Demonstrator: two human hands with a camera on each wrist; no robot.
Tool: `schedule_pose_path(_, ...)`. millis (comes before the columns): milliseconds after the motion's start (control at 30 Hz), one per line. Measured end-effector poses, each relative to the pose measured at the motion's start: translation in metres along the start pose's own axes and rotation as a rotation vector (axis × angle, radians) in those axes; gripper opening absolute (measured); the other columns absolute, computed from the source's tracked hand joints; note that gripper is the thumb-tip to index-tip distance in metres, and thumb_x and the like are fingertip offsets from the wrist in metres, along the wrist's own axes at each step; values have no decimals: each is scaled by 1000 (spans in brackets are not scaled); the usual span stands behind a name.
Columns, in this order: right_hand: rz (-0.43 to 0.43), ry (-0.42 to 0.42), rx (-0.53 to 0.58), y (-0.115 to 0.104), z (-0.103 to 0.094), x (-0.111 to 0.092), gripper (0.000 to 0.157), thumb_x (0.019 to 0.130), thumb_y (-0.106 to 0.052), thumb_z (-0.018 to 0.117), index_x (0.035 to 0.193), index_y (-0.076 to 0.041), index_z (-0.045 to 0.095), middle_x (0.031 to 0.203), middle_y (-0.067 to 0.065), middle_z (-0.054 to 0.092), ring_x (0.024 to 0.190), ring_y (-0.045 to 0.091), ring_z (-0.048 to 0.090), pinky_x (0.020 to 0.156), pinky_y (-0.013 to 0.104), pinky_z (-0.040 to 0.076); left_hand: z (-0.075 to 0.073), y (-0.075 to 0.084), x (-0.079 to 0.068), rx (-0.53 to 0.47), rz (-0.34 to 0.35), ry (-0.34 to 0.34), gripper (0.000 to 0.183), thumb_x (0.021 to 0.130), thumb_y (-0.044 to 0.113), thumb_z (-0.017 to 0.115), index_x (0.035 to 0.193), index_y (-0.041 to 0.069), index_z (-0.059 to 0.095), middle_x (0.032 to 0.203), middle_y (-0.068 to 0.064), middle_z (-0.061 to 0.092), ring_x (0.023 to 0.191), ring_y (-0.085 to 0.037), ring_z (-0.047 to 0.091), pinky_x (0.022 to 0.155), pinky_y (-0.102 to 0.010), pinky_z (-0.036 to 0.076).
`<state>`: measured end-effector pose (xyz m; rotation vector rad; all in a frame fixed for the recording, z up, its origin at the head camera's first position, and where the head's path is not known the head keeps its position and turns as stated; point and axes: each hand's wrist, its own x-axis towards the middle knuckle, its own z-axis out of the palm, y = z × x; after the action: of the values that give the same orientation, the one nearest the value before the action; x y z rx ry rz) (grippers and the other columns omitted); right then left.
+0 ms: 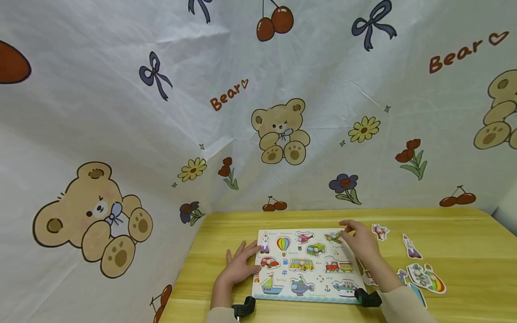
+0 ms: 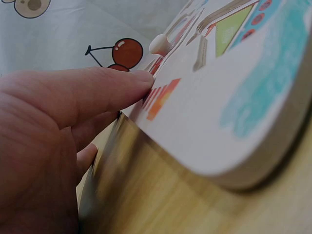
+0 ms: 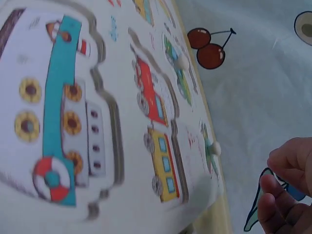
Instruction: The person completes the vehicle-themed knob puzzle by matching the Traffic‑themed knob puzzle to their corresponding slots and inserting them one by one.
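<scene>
A white wooden knob puzzle board (image 1: 318, 235) lies on the table, printed with vehicles such as a train (image 1: 338, 267), a bus (image 1: 301, 264) and a ship (image 1: 345, 288). My left hand (image 1: 238, 267) rests at its left edge, the thumb (image 2: 112, 90) touching the board's face near the red car (image 1: 269, 262). Over the upper right corner is my right hand (image 1: 361, 240), close to the green plane (image 1: 333, 237). In the right wrist view its fingers (image 3: 273, 209) are loosely bent, apart from the plane's knob (image 3: 216, 148), with nothing seen between them.
Loose flat pieces lie right of the board: a rocket (image 1: 411, 246), a small red-and-white piece (image 1: 380, 231), a rainbow-coloured piece (image 1: 438, 285) in an overlapping group. Some are partly hidden by my right forearm. A bear-print cloth (image 1: 315, 188) hangs behind the wooden table (image 1: 226, 229).
</scene>
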<state>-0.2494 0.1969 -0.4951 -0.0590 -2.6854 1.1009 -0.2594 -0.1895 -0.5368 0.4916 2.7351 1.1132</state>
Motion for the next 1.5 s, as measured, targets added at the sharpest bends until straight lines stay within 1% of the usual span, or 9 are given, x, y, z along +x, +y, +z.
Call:
schedule_pose_path(167, 25, 8, -7, 26, -6, 6, 36, 95, -14, 57, 127, 1, 63, 100, 18, 64, 66, 19, 50, 51, 28, 36, 0, 0, -1, -5, 1, 0, 63, 87, 21, 73, 146, 16, 53, 162, -3, 37, 155, -41, 11, 112, -74, -18)
schedule_pose_path(333, 9, 61, -32, 47, -13, 13, 32, 90, -8, 58, 119, 4, 66, 88, 16, 64, 72, 22, 54, 58, 29, 37, 1, -2, 0, -3, -5, 0, 63, 86, 21, 73, 146, 17, 54, 162, -4, 37, 155, -41, 12, 112, -74, -18)
schedule_pose_path(433, 7, 85, -31, 57, -18, 15, 32, 89, -7, 60, 119, 5, 66, 87, 17, 64, 70, 23, 55, 58, 29, 38, 2, -2, 1, 1, -5, 0, 62, 87, 21, 73, 146, 18, 54, 162, -4, 38, 155, -41, 13, 112, -74, -18)
schedule_pose_path(533, 47, 103, -15, 66, -21, 18, 34, 91, -9, 60, 122, 5, 64, 88, 18, 64, 68, 21, 54, 58, 29, 38, 2, -1, 1, -5, -1, 1, 63, 87, 22, 73, 146, 17, 53, 162, -4, 38, 155, -41, 12, 112, -74, -18)
schedule_pose_path(667, 144, 140, 23, 77, -26, 20, 35, 93, -13, 60, 124, 3, 63, 90, 16, 64, 69, 17, 51, 59, 28, 38, 2, -1, 1, -10, -3, 1, 63, 87, 22, 73, 146, 17, 53, 162, -3, 38, 155, -40, 12, 112, -73, -18)
schedule_pose_path(867, 195, 128, 4, 86, -37, 20, 39, 97, -18, 57, 129, 5, 59, 93, 22, 67, 69, 21, 57, 58, 28, 38, 2, 0, 0, -15, -6, 4, 63, 87, 21, 72, 146, 17, 53, 162, -3, 37, 155, -40, 12, 113, -73, -19)
schedule_pose_path(1067, 221, 99, -26, 90, -43, 22, 42, 97, -21, 57, 130, 6, 58, 102, 30, 68, 82, 37, 64, 63, 36, 43, 2, -1, 1, -6, -5, 4, 63, 87, 21, 72, 146, 18, 53, 162, -3, 37, 155, -40, 12, 112, -73, -18)
schedule_pose_path(1267, 201, 83, -52, 92, -44, 24, 40, 96, -18, 56, 126, 8, 59, 105, 31, 68, 91, 45, 63, 71, 46, 46, 2, -2, 2, 5, -5, 10, 63, 87, 22, 73, 146, 18, 53, 162, -3, 38, 155, -40, 13, 113, -73, -18)
schedule_pose_path(1500, 168, 71, -91, 94, -44, 22, 34, 94, -16, 60, 117, 8, 65, 102, 30, 69, 88, 42, 64, 68, 42, 46, 3, -2, 1, -7, -5, 8, 63, 86, 21, 73, 146, 18, 53, 162, -3, 38, 156, -40, 12, 113, -73, -19)
